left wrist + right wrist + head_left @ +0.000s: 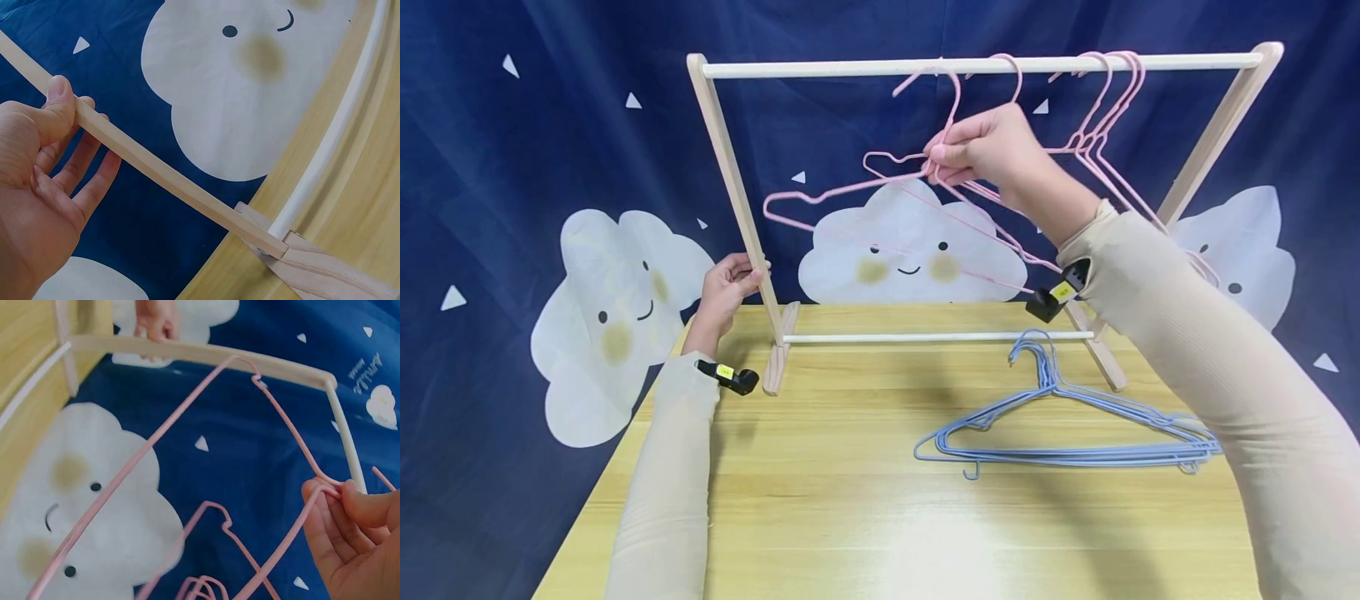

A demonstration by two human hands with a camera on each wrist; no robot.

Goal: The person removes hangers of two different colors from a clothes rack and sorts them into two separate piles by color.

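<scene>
My right hand (1000, 150) pinches a pink clothes hanger (850, 190) at the neck, between thumb and fingers. The hook of this hanger overlaps the white top rail (850, 68) in the head view. With thumb and fingers, my left hand (724, 287) grips the left upright (730, 167) of a wooden clothes rack, low down. Another pink hanger (1017, 79) hangs just behind my right hand, partly hidden by it. Farther right, several pink hangers (1105, 117) hang close together on the rail. In the right wrist view the held hanger (150, 440) slants across the picture.
A stack of blue hangers (1067, 457) lies on the wooden table (820, 500), in front of the rack's right foot (1097, 358). The white lower bar (925, 337) joins the rack's feet. Behind stands a dark blue curtain (587, 125) with cloud faces.
</scene>
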